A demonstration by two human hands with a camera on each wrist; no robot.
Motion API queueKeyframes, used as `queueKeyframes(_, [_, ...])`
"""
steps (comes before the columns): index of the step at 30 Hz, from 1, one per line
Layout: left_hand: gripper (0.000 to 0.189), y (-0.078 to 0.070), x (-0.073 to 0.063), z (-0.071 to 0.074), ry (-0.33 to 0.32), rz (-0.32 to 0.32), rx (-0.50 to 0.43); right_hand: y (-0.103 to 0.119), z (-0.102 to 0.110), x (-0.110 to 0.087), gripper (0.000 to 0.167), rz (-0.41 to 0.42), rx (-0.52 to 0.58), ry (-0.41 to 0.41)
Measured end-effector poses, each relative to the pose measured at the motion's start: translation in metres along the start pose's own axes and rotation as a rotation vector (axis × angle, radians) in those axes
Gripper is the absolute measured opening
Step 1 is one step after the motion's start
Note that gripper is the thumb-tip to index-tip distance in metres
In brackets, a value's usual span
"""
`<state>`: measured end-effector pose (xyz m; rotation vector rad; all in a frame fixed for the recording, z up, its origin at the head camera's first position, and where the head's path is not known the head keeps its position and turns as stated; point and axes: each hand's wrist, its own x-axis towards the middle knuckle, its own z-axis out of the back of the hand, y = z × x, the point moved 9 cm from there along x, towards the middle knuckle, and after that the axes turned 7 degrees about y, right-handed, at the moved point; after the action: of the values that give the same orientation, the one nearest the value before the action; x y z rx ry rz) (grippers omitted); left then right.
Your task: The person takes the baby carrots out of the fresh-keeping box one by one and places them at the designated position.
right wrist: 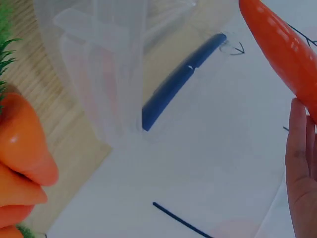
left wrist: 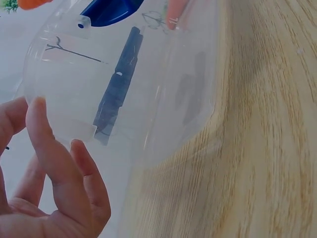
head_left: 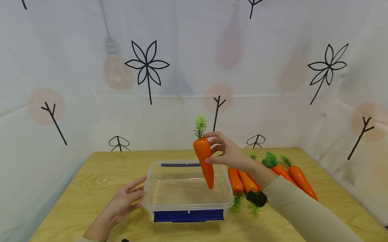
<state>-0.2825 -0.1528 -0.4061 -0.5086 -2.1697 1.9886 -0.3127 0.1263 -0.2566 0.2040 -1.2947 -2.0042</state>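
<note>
My right hand (head_left: 228,152) pinches an orange carrot (head_left: 203,157) with a frilly green top, holding it tip down above a clear plastic container (head_left: 229,201). In the right wrist view the carrot (right wrist: 285,47) shows at the upper right, and only part of the hand (right wrist: 299,163) is visible. The container has blue side clips (head_left: 189,215) and no lid on it; its inside shows bare. My left hand (head_left: 124,203) is at the container's left side, its fingers (left wrist: 49,139) loosely bent and the tips at or against the clear wall.
Several more carrots lie on the wooden table right of the container: a close group (head_left: 235,181) beside it, partly behind my right forearm, and others (head_left: 302,183) farther right. A white patterned cloth (head_left: 180,118) hangs behind and around the table.
</note>
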Motion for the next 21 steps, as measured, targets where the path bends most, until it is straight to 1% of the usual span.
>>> queueKeyframes(4, [0.063, 0.001, 0.000, 0.000, 0.001, 0.004, 0.003, 0.001, 0.014, -0.015, 0.064, 0.008, 0.009, -0.096])
queueKeyframes(9, [0.063, 0.002, 0.000, 0.001, -0.006, 0.007, -0.001, -0.004, 0.030, -0.037, 0.065, -0.027, 0.018, -0.188])
queueKeyframes(13, [0.062, 0.002, 0.001, 0.002, -0.004, 0.005, 0.002, -0.011, 0.041, -0.054, 0.066, -0.056, 0.001, -0.228])
queueKeyframes(21, [0.062, 0.004, 0.002, 0.003, -0.012, 0.013, -0.004, -0.027, 0.055, -0.090, 0.064, -0.098, -0.041, -0.262])
